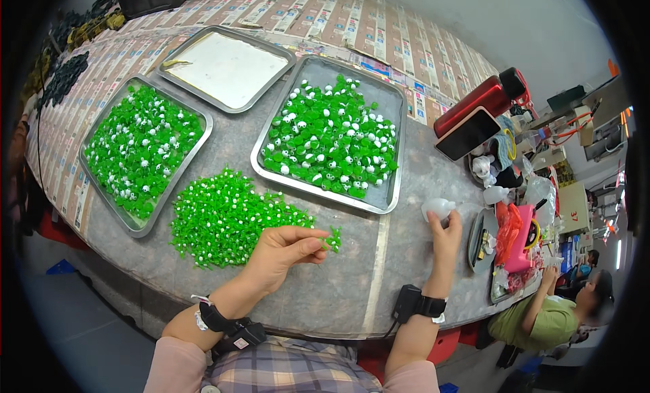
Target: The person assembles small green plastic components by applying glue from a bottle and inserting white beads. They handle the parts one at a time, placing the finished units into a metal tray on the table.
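Observation:
My left hand (281, 252) pinches a small green plastic piece (331, 241) between thumb and fingers, just right of a loose heap of green and white pieces (223, 217) on the grey table. My right hand (446, 232) reaches toward the table's right side and grips a small white bottle (435, 207). Two metal trays hold more green and white pieces: one in the middle (393, 183) and one on the left (125, 220).
A third metal tray (227, 68) at the back holds a white sheet. A red bottle (481, 98) and a phone (468, 134) lie at the right, beside a clutter of bags and small tools (514, 230). Another person in a green shirt (542, 318) sits at the lower right.

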A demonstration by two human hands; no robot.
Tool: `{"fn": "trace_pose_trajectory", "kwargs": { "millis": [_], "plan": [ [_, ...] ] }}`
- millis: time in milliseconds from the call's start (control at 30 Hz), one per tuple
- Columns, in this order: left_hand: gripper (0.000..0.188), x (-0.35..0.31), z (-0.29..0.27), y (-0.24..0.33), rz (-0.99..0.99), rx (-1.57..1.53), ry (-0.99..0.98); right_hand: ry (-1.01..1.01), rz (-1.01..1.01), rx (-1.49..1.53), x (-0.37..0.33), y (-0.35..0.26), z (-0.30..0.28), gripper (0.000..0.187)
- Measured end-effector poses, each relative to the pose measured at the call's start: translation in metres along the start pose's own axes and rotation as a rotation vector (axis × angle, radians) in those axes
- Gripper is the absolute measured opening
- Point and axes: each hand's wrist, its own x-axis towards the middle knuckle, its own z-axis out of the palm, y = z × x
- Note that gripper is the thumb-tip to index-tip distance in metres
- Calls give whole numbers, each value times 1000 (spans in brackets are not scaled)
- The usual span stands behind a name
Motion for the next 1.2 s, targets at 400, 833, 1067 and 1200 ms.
{"fn": "trace_pose_trajectory", "kwargs": {
  "millis": [400, 833, 1067, 1200],
  "plan": [
    [14, 2, -2, 1, 7, -20, -7, 207, -275, 828, -62, -156, -20, 58],
    [10, 3, -2, -2, -9, -30, 5, 260, -461, 841, -87, -180, 14, 57],
    [9, 2, -2, -2, -18, -14, 10, 210, -493, 854, -87, -182, 16, 52],
    [9, 2, -1, 0, -24, -13, 14, 210, -486, 768, -87, -184, 17, 54]
  ]
}}
